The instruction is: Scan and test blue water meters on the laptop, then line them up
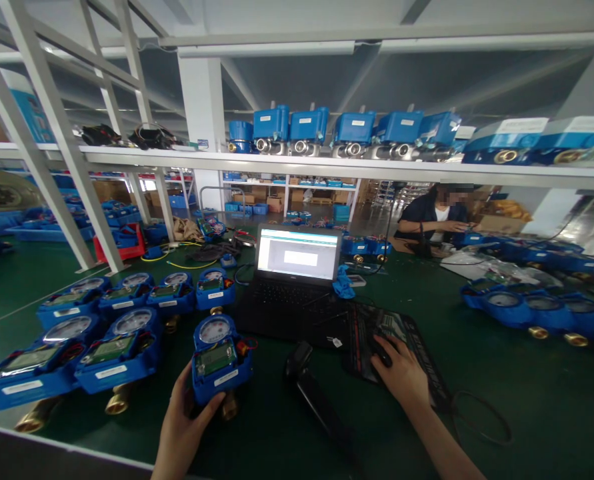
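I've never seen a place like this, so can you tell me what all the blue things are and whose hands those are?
This picture comes from a camera worn on a person's head, so the two hands at the bottom are that person's own. The left hand grips a blue water meter with a round dial on top and brass pipe ends. The right hand rests on a computer mouse on a dark mat. Between them lies a black handheld scanner. Behind sits an open laptop on the green table. More blue meters lie to the left, and another person works across the table.
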{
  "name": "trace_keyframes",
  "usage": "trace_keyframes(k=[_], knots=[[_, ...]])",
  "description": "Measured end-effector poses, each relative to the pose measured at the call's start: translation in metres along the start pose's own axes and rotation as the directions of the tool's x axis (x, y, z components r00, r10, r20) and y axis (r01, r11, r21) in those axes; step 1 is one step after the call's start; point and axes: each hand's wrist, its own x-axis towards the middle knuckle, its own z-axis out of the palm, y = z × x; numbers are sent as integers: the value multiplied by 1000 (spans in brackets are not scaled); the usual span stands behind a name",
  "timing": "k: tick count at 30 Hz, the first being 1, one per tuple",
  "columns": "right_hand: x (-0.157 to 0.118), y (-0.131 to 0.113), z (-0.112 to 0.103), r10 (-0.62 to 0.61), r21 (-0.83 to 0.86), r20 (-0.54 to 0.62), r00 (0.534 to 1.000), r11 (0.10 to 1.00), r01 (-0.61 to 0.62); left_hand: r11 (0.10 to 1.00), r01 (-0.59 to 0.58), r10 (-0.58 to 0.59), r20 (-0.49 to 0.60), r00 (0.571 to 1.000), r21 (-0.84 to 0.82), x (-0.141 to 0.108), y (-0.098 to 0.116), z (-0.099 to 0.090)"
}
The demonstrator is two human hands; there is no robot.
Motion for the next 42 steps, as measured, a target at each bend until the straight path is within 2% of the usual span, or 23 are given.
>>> trace_keyframes(k=[5,12,18,24,30,42], knots=[[-1,-1,-2,-7,12,-4,1000,1000,7,1000,1,-1,-7,1000,7,0,0,-1],[-1,4,6,-22,-1,-63,998,1000,22,1000,8,-8,-6,1000,20,-1,2,-1],[-1,0,2,-25,23,-87,996,999,27,1000,28,-28,-26,999,-6,-2,9,2],[-1,1,2,-60,7,-72,996,998,60,999,-2,1,-15,1000,-38,-2,8,4],[-1,1,2,-12,-10,-43,999,1000,12,999,-37,36,-42,998,-24,-2,0,3],[-1,-2,-1,2,-14,-27,1000,1000,-2,999,-15,13,-40,999,-34,-1,7,3]])
